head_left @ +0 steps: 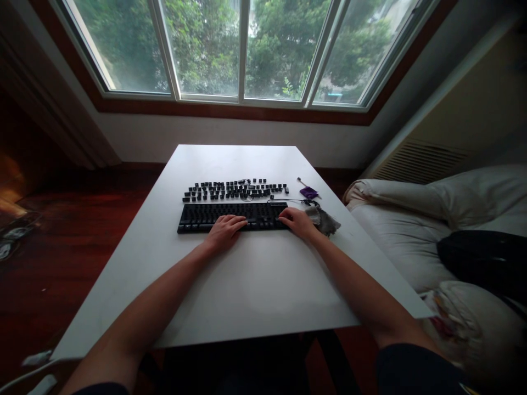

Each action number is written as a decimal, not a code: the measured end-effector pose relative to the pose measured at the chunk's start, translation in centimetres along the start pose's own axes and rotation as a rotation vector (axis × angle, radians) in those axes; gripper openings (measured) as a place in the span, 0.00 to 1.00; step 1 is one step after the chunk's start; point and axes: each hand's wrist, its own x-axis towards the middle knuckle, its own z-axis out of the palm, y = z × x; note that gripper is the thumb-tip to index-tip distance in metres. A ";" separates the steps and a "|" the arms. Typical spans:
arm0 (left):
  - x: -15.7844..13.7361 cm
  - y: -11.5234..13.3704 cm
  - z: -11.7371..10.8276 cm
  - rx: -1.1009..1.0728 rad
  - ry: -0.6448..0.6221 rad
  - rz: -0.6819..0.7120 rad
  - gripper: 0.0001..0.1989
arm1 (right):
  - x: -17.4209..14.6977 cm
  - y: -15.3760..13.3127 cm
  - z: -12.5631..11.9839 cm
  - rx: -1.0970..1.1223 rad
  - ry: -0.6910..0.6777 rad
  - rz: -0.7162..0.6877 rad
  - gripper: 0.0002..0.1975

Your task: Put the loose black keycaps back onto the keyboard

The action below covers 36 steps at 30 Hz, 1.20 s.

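Note:
A black keyboard (197, 218) lies across the middle of the white table, parts of it covered by my hands. My left hand (224, 229) rests on its front edge near the middle, fingers stretched out and lying flat. At the keyboard's right end is my right hand (297, 221), its fingertips pinched together at the keys; what they hold, if anything, is too small to make out. Behind the keyboard, loose black keycaps (225, 192) stand in several rows. Beside my right wrist lies a crumpled grey cloth (327, 221), partly hidden by the hand.
A purple item (308, 192) and a thin brush-like stick (302, 181) lie at the back right of the table (247, 291). A black cable (294, 201) runs behind the keyboard. A pale sofa (387, 236) stands to the right, and a window fills the far wall.

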 end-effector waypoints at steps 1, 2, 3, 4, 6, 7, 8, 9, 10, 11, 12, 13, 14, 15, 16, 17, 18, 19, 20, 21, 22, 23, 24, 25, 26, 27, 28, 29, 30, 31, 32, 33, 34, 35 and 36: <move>0.0 0.0 0.0 0.001 0.000 0.002 0.26 | -0.1 0.1 0.1 0.013 0.012 -0.009 0.10; 0.0 0.0 0.0 0.003 0.001 0.003 0.26 | -0.2 0.1 0.2 0.026 0.022 -0.017 0.10; 0.0 0.0 0.0 0.005 0.001 0.002 0.25 | -0.3 0.2 0.3 0.038 0.030 -0.025 0.10; 0.0 0.0 0.0 0.005 0.002 0.002 0.25 | -0.4 0.3 0.4 0.048 0.034 -0.032 0.10; 0.0 0.0 0.1 0.005 0.001 -0.001 0.26 | -0.5 0.5 0.6 0.060 0.043 -0.039 0.10; 0.0 0.1 0.1 0.005 0.001 -0.003 0.26 | -0.5 0.6 0.7 0.064 0.051 -0.040 0.10; 0.0 0.1 0.0 0.004 0.000 -0.004 0.26 | -0.4 0.7 0.8 0.066 0.061 -0.043 0.10; 0.0 0.1 0.0 0.003 -0.001 -0.005 0.26 | -0.4 0.8 0.9 0.069 0.072 -0.044 0.10; 0.1 0.1 0.0 0.001 -0.001 -0.005 0.26 | -0.3 0.9 1.0 0.076 0.081 -0.043 0.10; 0.1 0.1 0.0 0.000 -0.002 -0.006 0.25 | -0.3 1.0 1.1 0.086 0.086 -0.040 0.11; 0.1 0.2 -0.1 -0.001 -0.003 -0.007 0.25 | -0.2 1.0 1.1 0.096 0.089 -0.036 0.11; 0.1 0.2 -0.1 -0.002 -0.004 -0.008 0.25 | -0.3 1.1 1.2 0.105 0.092 -0.031 0.11; 0.1 0.2 -0.1 -0.002 -0.005 -0.008 0.25 | -0.3 1.1 1.3 0.110 0.101 -0.025 0.11; 0.1 0.2 -0.1 -0.002 -0.007 -0.007 0.25 | -0.4 1.1 1.4 0.111 0.113 -0.021 0.11; 0.1 0.1 -0.1 -0.001 -0.008 -0.005 0.25 | -0.4 1.1 1.6 0.107 0.132 -0.015 0.11; 0.1 0.1 -0.1 -0.001 -0.008 -0.004 0.25 | -0.5 1.1 1.7 0.100 0.152 -0.008 0.12; 0.1 0.1 -0.1 -0.001 -0.007 -0.004 0.25 | -0.6 1.0 1.8 0.093 0.170 0.001 0.12; 0.1 0.1 -0.1 0.000 -0.006 -0.005 0.25 | -0.6 1.0 2.0 0.085 0.185 0.012 0.12; 0.1 0.1 0.0 0.001 -0.006 -0.006 0.25 | -0.7 0.9 2.1 0.081 0.195 0.021 0.12; 0.1 0.1 0.0 0.002 -0.006 -0.006 0.25 | -0.6 1.0 2.3 0.081 0.203 0.030 0.12; 0.1 0.1 0.0 0.004 -0.006 -0.007 0.25 | -0.6 1.1 2.4 0.084 0.210 0.036 0.12; 0.1 0.1 0.0 0.005 -0.007 -0.007 0.25 | -0.6 1.2 2.5 0.090 0.213 0.042 0.12; 0.1 0.1 0.0 0.006 -0.007 -0.008 0.26 | -0.5 1.4 2.6 0.098 0.217 0.049 0.11; 0.1 0.1 0.0 0.006 -0.007 -0.008 0.26 | -0.5 1.6 2.7 0.104 0.223 0.057 0.11; 0.1 0.1 0.0 0.006 -0.008 -0.007 0.26 | -0.4 1.7 2.8 0.109 0.229 0.069 0.11; 0.1 0.1 0.0 0.005 -0.009 -0.006 0.26 | -0.4 1.9 2.8 0.111 0.236 0.086 0.11; 0.1 0.2 -0.1 0.004 -0.011 -0.006 0.26 | -0.4 2.1 2.9 0.111 0.242 0.104 0.11; 0.1 0.2 -0.1 0.004 -0.011 -0.007 0.25 | -0.4 2.1 2.9 0.111 0.247 0.120 0.12; 0.1 0.2 -0.1 0.004 -0.012 -0.008 0.25 | -0.4 2.2 3.0 0.111 0.250 0.131 0.12; 0.1 0.3 -0.2 0.004 -0.011 -0.010 0.25 | -0.4 2.2 3.0 0.112 0.251 0.136 0.12; 0.2 0.3 -0.2 0.005 -0.011 -0.011 0.25 | -0.4 2.2 3.1 0.117 0.251 0.135 0.11; 0.2 0.4 -0.2 0.005 -0.012 -0.011 0.26 | -0.5 2.2 3.2 0.122 0.251 0.133 0.11; 0.2 0.4 -0.2 0.006 -0.014 -0.011 0.26 | -0.5 2.2 3.3 0.124 0.254 0.136 0.10; 0.2 0.4 -0.3 0.006 -0.015 -0.011 0.26 | -0.5 2.3 3.3 0.122 0.264 0.146 0.10; 0.2 0.4 -0.3 0.007 -0.016 -0.012 0.25 | -0.5 2.3 3.4 0.116 0.279 0.162 0.10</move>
